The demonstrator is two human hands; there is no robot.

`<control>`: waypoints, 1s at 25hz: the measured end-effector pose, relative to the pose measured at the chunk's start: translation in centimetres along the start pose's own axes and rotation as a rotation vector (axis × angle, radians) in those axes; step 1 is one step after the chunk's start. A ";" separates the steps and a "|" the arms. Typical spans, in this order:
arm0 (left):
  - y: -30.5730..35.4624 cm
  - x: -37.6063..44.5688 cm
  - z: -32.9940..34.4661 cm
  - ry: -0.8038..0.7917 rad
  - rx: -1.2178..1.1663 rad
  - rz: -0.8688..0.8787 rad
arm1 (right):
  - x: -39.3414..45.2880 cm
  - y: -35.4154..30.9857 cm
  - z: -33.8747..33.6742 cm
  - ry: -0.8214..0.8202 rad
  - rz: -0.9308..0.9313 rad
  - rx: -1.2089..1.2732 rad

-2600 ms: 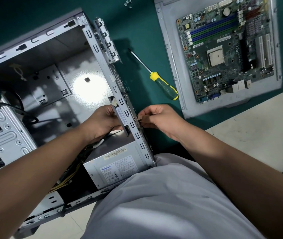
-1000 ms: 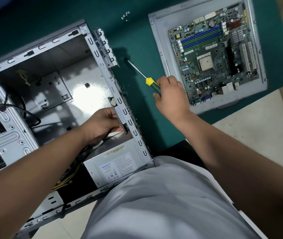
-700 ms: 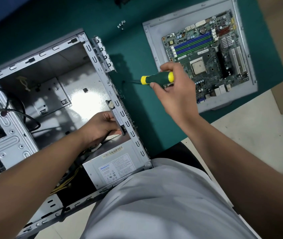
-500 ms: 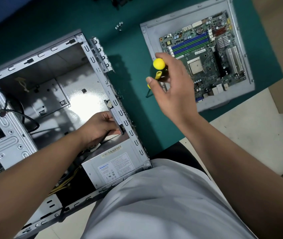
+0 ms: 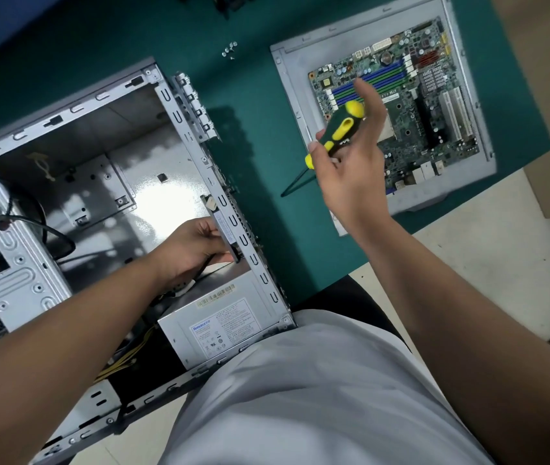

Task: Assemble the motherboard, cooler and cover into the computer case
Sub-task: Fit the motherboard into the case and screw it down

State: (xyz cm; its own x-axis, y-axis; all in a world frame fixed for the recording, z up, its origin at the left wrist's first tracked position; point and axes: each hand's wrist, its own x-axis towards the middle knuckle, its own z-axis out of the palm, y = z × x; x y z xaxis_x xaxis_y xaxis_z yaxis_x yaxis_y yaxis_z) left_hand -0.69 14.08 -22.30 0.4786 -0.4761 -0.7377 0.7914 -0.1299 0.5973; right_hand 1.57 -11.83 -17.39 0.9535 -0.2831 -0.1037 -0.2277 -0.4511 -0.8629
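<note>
The open grey computer case [image 5: 179,122] lies on its side at the left, with a power supply [image 5: 223,327] in its near corner. Inside it, my left hand [image 5: 193,250] holds a flat black part [image 5: 225,226] against the case's rear wall. My right hand [image 5: 350,169] is raised over the green mat and grips a green and yellow screwdriver [image 5: 339,132], shaft pointing down and left. The motherboard [image 5: 397,95] rests on the grey cover panel [image 5: 292,82] at the upper right.
Several small screws [image 5: 230,50] lie on the green mat [image 5: 260,156] beyond the case. Black cables [image 5: 32,223] run inside the case at the left. A brown cardboard box [image 5: 545,95] stands at the right edge. My grey-clad lap fills the bottom.
My right hand left the case wall, reached to the mat, picked up the screwdriver and lifted it, turning it handle-up. My left hand stayed on the black part.
</note>
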 end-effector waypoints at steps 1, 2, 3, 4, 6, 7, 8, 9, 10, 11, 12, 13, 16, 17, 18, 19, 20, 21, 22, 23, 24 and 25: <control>0.0 0.0 0.0 -0.005 -0.006 0.006 | 0.2 0.6 0.0 0.019 0.098 0.103; 0.0 0.0 0.0 -0.010 -0.015 0.012 | 0.3 1.4 0.2 0.038 0.232 0.235; 0.0 0.0 0.0 -0.012 -0.024 0.016 | 0.4 2.1 0.3 0.054 0.379 0.367; 0.0 0.0 0.0 -0.012 -0.029 0.019 | 0.3 2.8 0.4 0.069 0.505 0.474; -0.1 0.0 -0.1 -0.015 -0.021 0.026 | -0.3 4.2 0.6 0.066 0.627 0.544; -0.1 0.1 -0.2 -0.018 -0.013 0.027 | -0.8 4.8 0.7 0.038 0.629 0.535; -0.1 0.1 -0.2 -0.022 -0.009 0.028 | -1.3 5.3 0.8 0.005 0.612 0.523; -0.2 0.2 -0.3 -0.024 -0.009 0.026 | -1.7 5.7 0.9 -0.015 0.601 0.519; -0.2 0.2 -0.3 -0.027 -0.013 0.026 | -2.1 6.0 1.1 -0.017 0.602 0.527; -0.2 0.3 -0.2 -0.029 -0.017 0.027 | -2.3 6.2 1.2 -0.007 0.607 0.536; -0.2 0.3 -0.2 -0.031 -0.022 0.029 | -2.4 6.3 1.3 0.007 0.611 0.542; -0.2 0.3 -0.2 -0.032 -0.025 0.031 | -2.6 6.4 1.4 0.019 0.612 0.542; -0.2 0.4 -0.2 -0.046 -0.004 0.038 | -2.9 6.5 1.6 0.028 0.609 0.548; -0.2 0.3 -0.2 -0.051 0.003 0.041 | -2.9 6.4 1.7 0.031 0.612 0.555; -0.2 0.3 -0.2 -0.054 0.007 0.045 | -2.9 6.4 1.7 0.035 0.615 0.562; -0.2 0.3 -0.2 -0.054 0.009 0.047 | -2.9 6.4 1.8 0.040 0.618 0.568; -0.2 0.3 -0.2 -0.053 0.010 0.049 | -2.9 6.4 1.8 0.044 0.620 0.574; -0.2 0.3 -0.1 -0.053 0.013 0.052 | -2.9 6.4 1.8 0.046 0.621 0.580; -0.2 0.3 -0.1 -0.054 0.014 0.054 | -3.0 6.3 1.8 0.045 0.620 0.583; -0.2 0.3 0.0 -0.055 0.009 0.054 | -3.0 6.3 1.8 0.042 0.618 0.585; -0.2 0.3 0.0 -0.054 0.002 0.052 | -3.0 6.3 1.8 0.040 0.617 0.587; -0.2 0.4 0.0 -0.048 -0.004 0.050 | -3.0 6.2 1.7 0.039 0.617 0.591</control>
State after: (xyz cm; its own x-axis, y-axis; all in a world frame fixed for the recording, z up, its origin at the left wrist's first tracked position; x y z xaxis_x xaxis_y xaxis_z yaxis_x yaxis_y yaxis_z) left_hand -0.70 13.96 -22.72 0.4988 -0.5231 -0.6911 0.7688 -0.1012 0.6315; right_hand -2.40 -12.33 -23.30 0.6831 -0.3664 -0.6318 -0.5529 0.3058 -0.7751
